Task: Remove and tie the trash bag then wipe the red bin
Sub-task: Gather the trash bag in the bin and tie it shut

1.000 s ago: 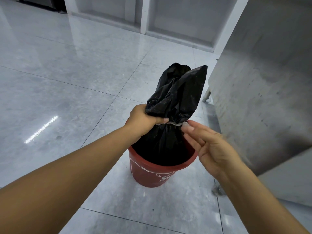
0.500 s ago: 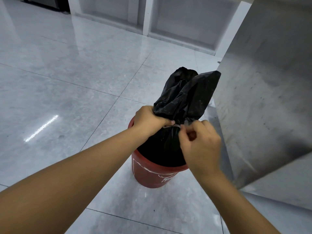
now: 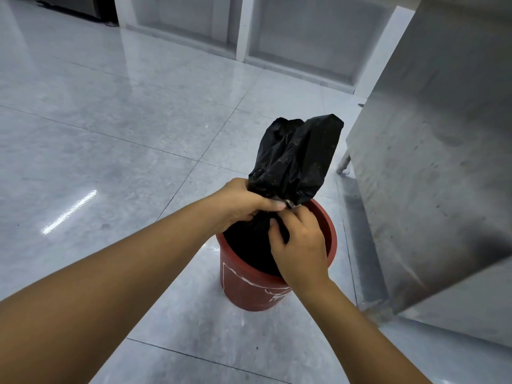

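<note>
A black trash bag [image 3: 296, 156] stands in the red bin [image 3: 243, 286] on the tiled floor, its top gathered and sticking up above the rim. My left hand [image 3: 243, 206] is clenched around the bag's neck. My right hand [image 3: 300, 245] is just below and to the right of it, fingers curled into the black plastic under the neck. A thin pale tie [image 3: 289, 203] shows at the neck between both hands. The bag's lower part is hidden inside the bin.
A stainless steel cabinet [image 3: 432, 162] stands close on the right of the bin, with a foot [image 3: 343, 164] behind the bag. White shelving units [image 3: 241, 29] line the far wall. Glossy grey floor tiles [image 3: 110, 134] spread to the left.
My right hand has moved in from the bag's right side and lower, closing its fingers on the plastic under the neck. My left hand keeps its grip.
</note>
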`<action>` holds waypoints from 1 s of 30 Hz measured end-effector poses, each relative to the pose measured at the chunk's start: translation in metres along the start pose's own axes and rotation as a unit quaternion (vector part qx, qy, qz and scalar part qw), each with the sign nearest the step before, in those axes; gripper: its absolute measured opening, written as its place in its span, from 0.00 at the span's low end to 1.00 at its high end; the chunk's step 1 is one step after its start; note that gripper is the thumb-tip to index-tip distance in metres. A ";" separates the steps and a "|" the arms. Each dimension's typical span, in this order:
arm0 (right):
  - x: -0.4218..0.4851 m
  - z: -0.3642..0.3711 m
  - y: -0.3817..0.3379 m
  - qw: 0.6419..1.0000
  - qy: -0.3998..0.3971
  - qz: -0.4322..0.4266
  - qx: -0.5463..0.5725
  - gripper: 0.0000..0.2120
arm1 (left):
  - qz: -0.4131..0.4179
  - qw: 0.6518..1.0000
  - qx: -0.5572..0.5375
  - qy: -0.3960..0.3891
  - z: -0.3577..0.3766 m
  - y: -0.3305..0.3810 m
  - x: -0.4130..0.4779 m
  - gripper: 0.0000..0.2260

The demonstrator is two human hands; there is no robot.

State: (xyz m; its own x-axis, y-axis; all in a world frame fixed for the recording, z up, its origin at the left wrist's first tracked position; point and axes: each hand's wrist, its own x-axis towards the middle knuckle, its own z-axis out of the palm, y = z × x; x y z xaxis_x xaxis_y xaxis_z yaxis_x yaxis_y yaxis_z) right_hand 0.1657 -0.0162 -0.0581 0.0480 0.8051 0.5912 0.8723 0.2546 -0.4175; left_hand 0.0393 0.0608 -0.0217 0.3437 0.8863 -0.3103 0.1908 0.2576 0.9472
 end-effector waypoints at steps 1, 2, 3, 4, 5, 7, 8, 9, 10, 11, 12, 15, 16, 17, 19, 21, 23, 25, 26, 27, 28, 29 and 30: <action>-0.002 0.000 0.000 1.000 -0.010 0.001 0.010 0.12 | 0.003 1.000 -0.002 0.015 0.000 -0.002 0.001 0.16; -0.005 0.000 0.002 0.999 -0.016 0.009 0.033 0.13 | 0.004 1.000 -0.004 0.028 0.000 -0.003 0.002 0.14; -0.006 -0.002 0.003 0.997 -0.015 0.030 0.073 0.12 | 0.008 0.999 -0.003 0.037 0.000 -0.005 0.003 0.12; -0.006 -0.004 0.005 0.990 -0.002 0.069 0.124 0.11 | 0.015 0.999 0.001 0.046 0.000 -0.006 0.003 0.11; -0.004 -0.007 0.007 0.976 0.025 0.126 0.174 0.08 | 0.025 0.998 0.008 0.051 0.000 -0.007 0.003 0.10; 0.003 -0.013 0.016 0.922 0.088 0.272 0.262 0.06 | 0.047 0.997 0.022 0.055 0.000 -0.007 0.003 0.10; 0.008 -0.017 0.022 0.887 0.088 0.338 0.302 0.10 | 0.055 0.997 0.024 0.053 0.000 -0.007 0.003 0.11; 0.013 -0.020 0.029 0.862 0.049 0.384 0.328 0.15 | 0.060 0.997 0.024 0.049 -0.001 -0.007 0.003 0.11; 0.017 -0.023 0.036 0.851 -0.013 0.399 0.341 0.20 | 0.063 0.997 0.023 0.045 -0.002 -0.007 0.003 0.11; 0.021 -0.026 0.042 0.846 -0.081 0.389 0.356 0.24 | 0.068 0.997 0.024 0.040 -0.003 -0.007 0.003 0.10; 0.025 -0.029 0.047 0.839 -0.142 0.364 0.378 0.25 | 0.073 0.996 0.024 0.036 -0.004 -0.007 0.003 0.10; 0.035 -0.034 0.052 0.828 -0.255 0.280 0.413 0.24 | 0.093 0.995 0.018 0.032 -0.003 -0.006 0.002 0.10; 0.039 -0.034 0.052 0.844 -0.261 0.250 0.396 0.25 | 0.100 0.994 0.016 0.032 -0.003 -0.005 0.003 0.10; 0.044 -0.033 0.051 0.861 -0.252 0.227 0.379 0.25 | 0.107 0.994 0.014 0.035 -0.002 -0.004 0.005 0.09; 0.053 -0.033 0.048 0.879 -0.225 0.207 0.367 0.27 | 0.119 0.992 0.011 0.039 -0.003 0.000 0.007 0.09; 0.062 -0.035 0.046 0.885 -0.210 0.195 0.368 0.27 | 0.127 0.991 0.004 0.037 -0.006 0.006 0.010 0.09; 0.071 -0.039 0.044 0.894 -0.188 0.189 0.362 0.24 | 0.134 0.990 -0.001 0.034 -0.008 0.015 0.011 0.09; 0.082 -0.048 0.040 0.900 -0.164 0.192 0.354 0.21 | 0.136 0.990 -0.005 0.031 -0.010 0.030 0.011 0.10; 0.090 -0.053 0.036 0.901 -0.160 0.194 0.353 0.21 | 0.136 0.990 -0.008 0.029 -0.012 0.041 0.009 0.10; 0.098 -0.061 0.030 0.901 -0.157 0.196 0.353 0.21 | 0.135 0.991 -0.009 0.026 -0.013 0.053 0.007 0.10; 0.106 -0.069 0.024 0.900 -0.151 0.200 0.356 0.20 | 0.133 0.991 -0.008 0.022 -0.015 0.065 0.005 0.10; 0.117 -0.080 0.015 0.897 -0.145 0.209 0.362 0.21 | 0.129 0.991 -0.006 0.017 -0.018 0.083 0.001 0.10; 0.129 -0.092 0.005 0.894 -0.142 0.218 0.365 0.21 | 0.123 0.992 -0.006 0.014 -0.021 0.101 -0.005 0.11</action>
State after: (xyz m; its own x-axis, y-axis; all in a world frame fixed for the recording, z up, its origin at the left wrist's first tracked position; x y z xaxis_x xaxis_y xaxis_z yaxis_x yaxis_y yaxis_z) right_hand 0.2208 0.0398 0.0798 0.0909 0.9901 0.1065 0.2454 0.0814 -0.9660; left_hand 0.0376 0.0908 0.0768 0.3535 0.9331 -0.0670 0.0930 0.0362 0.9950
